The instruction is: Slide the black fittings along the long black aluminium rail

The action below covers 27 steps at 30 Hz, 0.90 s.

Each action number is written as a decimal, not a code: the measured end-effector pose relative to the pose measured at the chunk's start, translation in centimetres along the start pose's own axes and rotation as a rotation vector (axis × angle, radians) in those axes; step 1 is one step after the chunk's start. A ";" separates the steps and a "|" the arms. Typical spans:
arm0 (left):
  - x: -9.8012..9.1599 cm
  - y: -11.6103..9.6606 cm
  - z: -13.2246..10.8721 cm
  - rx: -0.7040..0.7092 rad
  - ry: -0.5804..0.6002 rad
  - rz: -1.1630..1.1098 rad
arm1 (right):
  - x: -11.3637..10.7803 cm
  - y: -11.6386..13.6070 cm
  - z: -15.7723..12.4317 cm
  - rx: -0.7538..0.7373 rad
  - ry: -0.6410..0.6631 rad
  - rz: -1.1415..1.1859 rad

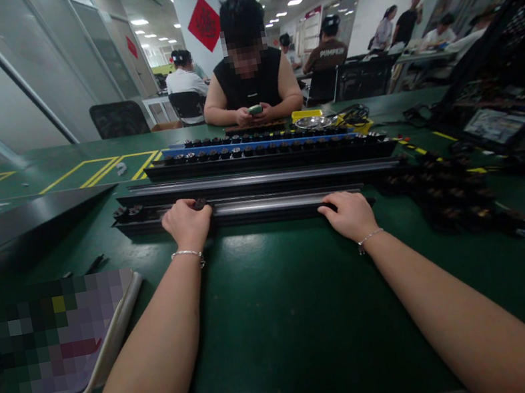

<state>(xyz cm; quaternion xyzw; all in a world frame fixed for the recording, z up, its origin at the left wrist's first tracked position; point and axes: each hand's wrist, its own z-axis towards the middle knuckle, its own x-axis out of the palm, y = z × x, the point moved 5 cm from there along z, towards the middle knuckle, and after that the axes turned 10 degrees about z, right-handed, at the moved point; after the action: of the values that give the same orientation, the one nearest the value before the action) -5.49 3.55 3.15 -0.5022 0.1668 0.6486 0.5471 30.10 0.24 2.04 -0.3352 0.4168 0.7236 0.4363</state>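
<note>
Both hands (188,222) (349,213) rest fingers on nearest rail (264,205).

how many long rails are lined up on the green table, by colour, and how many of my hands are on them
Long black rails: 3, the nearest under the left hand and right hand, a second, a third filled with small black round parts
Long blue rail: 1
Hands on the rails: 2
Total: 4 rails, 2 hands

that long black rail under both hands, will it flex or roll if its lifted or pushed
The long black rail looks straight and hard-edged, so probably stiff. It lies flat on the green table, so it would more likely slide than roll. Left hand and right hand rest far apart, which should limit tipping.
</note>
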 end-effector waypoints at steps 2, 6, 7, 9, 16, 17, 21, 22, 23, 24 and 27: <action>0.0 0.1 0.0 -0.004 -0.002 -0.008 | 0.0 0.0 0.0 0.007 0.003 0.002; 0.1 0.0 0.0 -0.004 0.004 -0.013 | 0.0 0.1 0.0 0.013 0.009 0.003; 0.1 0.0 0.0 0.004 0.006 -0.012 | 0.0 0.1 0.0 0.013 0.011 0.003; 0.3 -0.3 -0.1 0.022 0.011 -0.009 | 0.0 0.0 0.0 0.011 0.012 0.004; 0.4 -0.9 -0.3 0.055 0.016 -0.013 | 0.0 0.0 0.0 0.004 0.011 0.004; 0.3 -0.9 -0.4 0.060 0.018 -0.015 | 0.0 0.0 0.0 0.004 0.012 0.001; 0.3 -1.4 -0.6 0.081 0.019 -0.027 | 0.0 0.0 0.0 0.004 0.019 -0.004; 0.2 -1.5 -0.7 0.085 0.019 -0.029 | 0.0 0.0 0.0 0.006 0.021 -0.004; 0.2 -1.6 -0.7 0.088 0.019 -0.029 | 0.0 0.0 0.0 0.008 0.022 -0.004; 0.2 -1.7 -0.8 0.092 0.021 -0.030 | 0.0 0.0 0.0 0.010 0.023 -0.004; 0.1 -1.8 -0.9 0.100 0.031 -0.039 | 0.0 -0.1 0.1 0.019 0.024 -0.003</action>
<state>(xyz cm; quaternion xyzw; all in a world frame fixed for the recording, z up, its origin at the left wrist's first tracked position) -3.47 3.58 3.27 -0.4874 0.1979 0.6206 0.5815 30.15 0.34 2.02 -0.3405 0.4281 0.7149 0.4355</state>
